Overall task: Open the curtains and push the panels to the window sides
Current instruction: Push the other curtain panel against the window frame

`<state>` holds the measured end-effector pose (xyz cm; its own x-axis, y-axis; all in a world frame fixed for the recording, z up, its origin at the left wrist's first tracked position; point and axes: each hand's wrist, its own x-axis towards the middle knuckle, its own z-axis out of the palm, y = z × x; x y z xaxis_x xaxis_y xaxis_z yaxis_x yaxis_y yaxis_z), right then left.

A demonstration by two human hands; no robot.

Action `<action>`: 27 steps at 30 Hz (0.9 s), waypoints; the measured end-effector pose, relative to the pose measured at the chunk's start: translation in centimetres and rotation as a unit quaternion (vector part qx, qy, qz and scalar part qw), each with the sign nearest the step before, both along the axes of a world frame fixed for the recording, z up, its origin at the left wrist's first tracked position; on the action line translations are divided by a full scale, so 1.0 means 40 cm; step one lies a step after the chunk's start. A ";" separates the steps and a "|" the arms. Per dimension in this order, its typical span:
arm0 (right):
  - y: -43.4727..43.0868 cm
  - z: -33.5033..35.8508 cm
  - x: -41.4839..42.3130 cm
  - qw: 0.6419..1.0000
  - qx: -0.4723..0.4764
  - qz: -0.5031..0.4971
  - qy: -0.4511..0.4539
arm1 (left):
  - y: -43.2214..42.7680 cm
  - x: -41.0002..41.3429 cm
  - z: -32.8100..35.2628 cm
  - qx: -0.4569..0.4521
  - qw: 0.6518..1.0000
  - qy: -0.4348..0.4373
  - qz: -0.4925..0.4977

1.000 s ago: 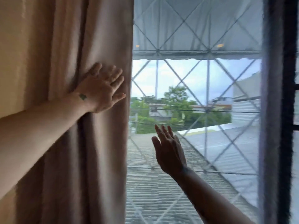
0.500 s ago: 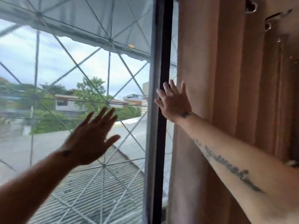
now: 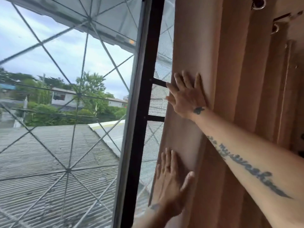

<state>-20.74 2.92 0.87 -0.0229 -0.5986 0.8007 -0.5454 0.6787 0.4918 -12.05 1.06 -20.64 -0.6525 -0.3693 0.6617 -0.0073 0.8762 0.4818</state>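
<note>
- The left hand (image 3: pixel 171 186), raised in front of the glass half a second ago, is now laid flat on the inner edge of the right curtain panel (image 3: pixel 194 46), below the right hand (image 3: pixel 185 96).
- The right hand is pressed flat on that edge higher up; earlier it was only nearing the fold beside the dark window frame (image 3: pixel 144 99).
- Neither grip is closed on cloth: both hands are spread open, palms and fingers resting against the fabric, with nothing pinched or held.
- The panel is gathered in deep folds at the right side of the window, its edge lying just beside the frame, with a narrow strip of mesh-covered pane left showing between them.
- With both palms now placed, the push toward the right side is judged to be under way or about to begin, and this panel is judged nearly home.
- The left panel, seen a second ago, is out of view, so its position cannot be checked.
- The curtain rod is cut off; only two rings (image 3: pixel 258 2) are seen at the top.
- The bottom of the panel and the left forearm are cut off by the picture's lower edge.
</note>
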 end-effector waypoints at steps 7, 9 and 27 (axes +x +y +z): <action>0.019 0.007 -0.127 1.000 -0.005 0.001 0.006 | 0.078 -0.209 0.004 0.004 0.998 0.066 0.015; 0.025 0.010 -0.158 1.000 -0.004 0.009 0.015 | 0.077 -0.279 -0.015 -0.050 0.992 0.094 0.061; 0.135 0.003 -0.555 0.995 -0.098 -0.009 0.033 | 0.128 -0.714 -0.043 -0.196 0.958 0.189 0.091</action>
